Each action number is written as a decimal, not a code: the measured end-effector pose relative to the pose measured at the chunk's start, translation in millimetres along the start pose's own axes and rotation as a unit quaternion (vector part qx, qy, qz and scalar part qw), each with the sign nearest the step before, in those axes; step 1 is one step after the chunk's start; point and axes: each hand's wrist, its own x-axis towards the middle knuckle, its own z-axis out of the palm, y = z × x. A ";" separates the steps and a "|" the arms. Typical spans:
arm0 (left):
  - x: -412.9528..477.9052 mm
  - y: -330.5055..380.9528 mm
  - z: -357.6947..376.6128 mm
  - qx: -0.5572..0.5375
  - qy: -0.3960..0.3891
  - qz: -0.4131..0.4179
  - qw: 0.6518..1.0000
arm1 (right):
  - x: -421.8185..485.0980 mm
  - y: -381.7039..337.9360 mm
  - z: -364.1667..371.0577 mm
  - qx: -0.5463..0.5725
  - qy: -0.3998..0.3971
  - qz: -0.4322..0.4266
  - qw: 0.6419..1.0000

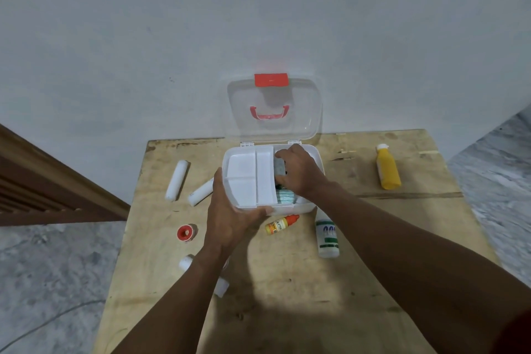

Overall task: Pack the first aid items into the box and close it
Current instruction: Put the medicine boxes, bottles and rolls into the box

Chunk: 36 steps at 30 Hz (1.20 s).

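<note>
Plywood, scuffed and stained, makes the worktop (287, 296). Nearest its left edge lie a white tube (186, 263) and a red tape roll (186, 232); mid-board sit a small orange-capped dropper (281, 224) and a green-labelled bottle (327, 234). The left hand (230, 215) clamps the near-left corner of the box (317, 156), fingers curled round its rim. The right hand (301, 171), fingers closed on a grey packet (279, 167), is inside, beside the loose white tray (248, 178). That tray could tip or jam if nudged. Two white rolls (176, 179) and a yellow bottle (388, 168) wait farther back; the clear lid (273, 108) stands open.
</note>
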 end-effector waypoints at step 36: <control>3.3 -0.4 3.2 0.052 -0.034 -0.025 0.998 | -40.1 143.5 -128.1 -0.046 0.007 0.342 0.938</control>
